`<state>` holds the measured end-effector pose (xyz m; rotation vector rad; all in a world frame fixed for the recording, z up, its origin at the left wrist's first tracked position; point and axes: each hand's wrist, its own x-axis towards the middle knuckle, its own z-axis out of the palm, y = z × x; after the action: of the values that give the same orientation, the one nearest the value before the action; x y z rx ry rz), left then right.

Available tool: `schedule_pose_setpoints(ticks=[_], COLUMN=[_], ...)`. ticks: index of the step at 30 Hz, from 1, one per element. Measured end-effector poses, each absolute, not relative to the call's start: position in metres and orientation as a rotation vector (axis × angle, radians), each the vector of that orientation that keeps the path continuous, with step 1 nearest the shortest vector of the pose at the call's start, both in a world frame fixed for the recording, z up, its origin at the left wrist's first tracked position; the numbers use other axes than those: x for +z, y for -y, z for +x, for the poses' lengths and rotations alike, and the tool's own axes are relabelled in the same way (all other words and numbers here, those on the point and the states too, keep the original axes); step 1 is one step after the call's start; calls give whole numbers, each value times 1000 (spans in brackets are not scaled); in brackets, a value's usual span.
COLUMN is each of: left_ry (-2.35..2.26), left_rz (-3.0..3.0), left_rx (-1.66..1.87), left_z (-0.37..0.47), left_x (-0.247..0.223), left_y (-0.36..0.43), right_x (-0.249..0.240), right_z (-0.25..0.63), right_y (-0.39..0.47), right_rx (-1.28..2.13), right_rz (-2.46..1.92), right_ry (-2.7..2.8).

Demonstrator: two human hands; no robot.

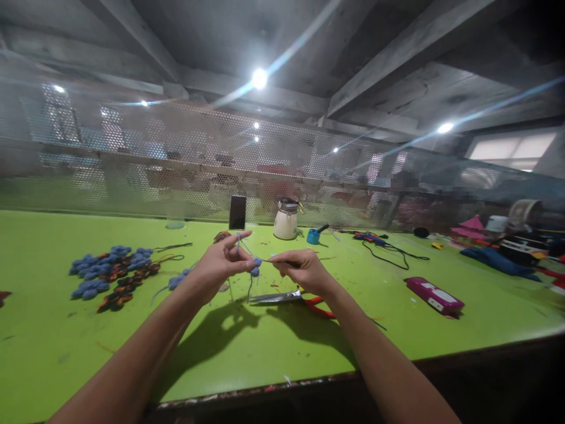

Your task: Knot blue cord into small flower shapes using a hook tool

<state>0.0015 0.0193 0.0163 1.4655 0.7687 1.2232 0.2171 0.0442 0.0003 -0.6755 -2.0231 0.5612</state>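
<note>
Between thumb and fingers, my left hand [220, 258] pinches a small blue crochet piece [255, 267]. Blue yarn runs up over its raised index finger, and a loose tail hangs below. My right hand [305, 270] is closed around a thin crochet hook [266, 260], whose tip meets the piece; most of the hook is hidden in the fingers. Scissors [277, 297] with red handles lie on the table under my right hand. Partly behind my left forearm is another blue crochet piece [177, 279].
Left on the green table [247, 359] lie several blue crochet flowers [90, 268] and dark orange ones [121, 290]. Behind stand a phone [237, 212], a pale jar [286, 221] and a blue pot [313, 237]. A purple box [435, 296] and a black cable [397, 259] lie right.
</note>
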Motion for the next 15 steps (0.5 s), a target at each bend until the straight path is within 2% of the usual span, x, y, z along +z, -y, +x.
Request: schedule_pose_setpoints(ticks=[7,15], left_ry=[-778,-772], left_rz=[1440,1429], left_rx=[1216,1213], left_z=[3,2], left_x=[18,16], left_y=[-17,-20], right_x=[2,2], right_z=[218,214], right_y=[-42,-41], right_rx=[594,845], right_rz=[-684,-641], right_ry=[2004,1895])
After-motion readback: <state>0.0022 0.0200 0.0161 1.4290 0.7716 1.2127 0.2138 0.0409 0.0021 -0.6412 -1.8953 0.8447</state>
